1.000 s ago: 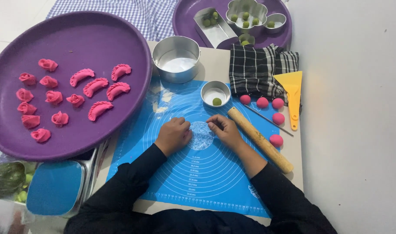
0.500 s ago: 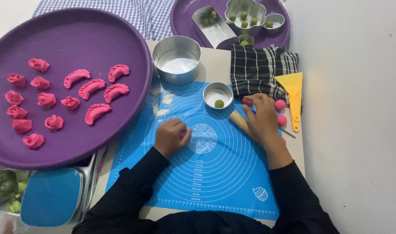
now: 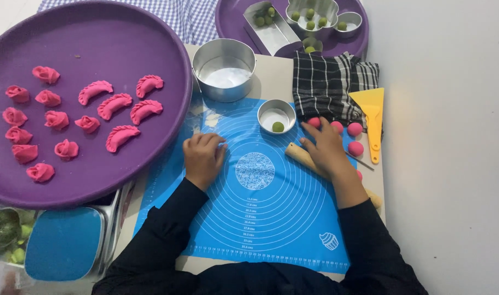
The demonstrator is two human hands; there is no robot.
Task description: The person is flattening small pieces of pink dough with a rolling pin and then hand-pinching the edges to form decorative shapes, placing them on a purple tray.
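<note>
My left hand [image 3: 203,157] rests on the blue silicone mat [image 3: 271,218] with its fingers curled in; nothing shows inside it. My right hand [image 3: 327,148] lies flat over a wooden rolling pin [image 3: 296,154] at the mat's right side. Its fingertips touch a pink dough ball [image 3: 314,121]. Two more pink balls [image 3: 355,129] sit just right of that hand. A small metal bowl [image 3: 276,109] holding one green ball stands just above the fingers.
A large purple tray [image 3: 124,33] at the left carries several pink shaped dumplings [image 3: 122,136]. A metal pan of flour [image 3: 224,68], a checked cloth [image 3: 326,82], a yellow scraper [image 3: 370,109], a second purple tray [image 3: 233,16] with tins and a blue-lidded container [image 3: 63,246] surround the mat.
My right hand left the mat's centre and went right, over the rolling pin to the pink balls. My left hand drew back slightly to the left.
</note>
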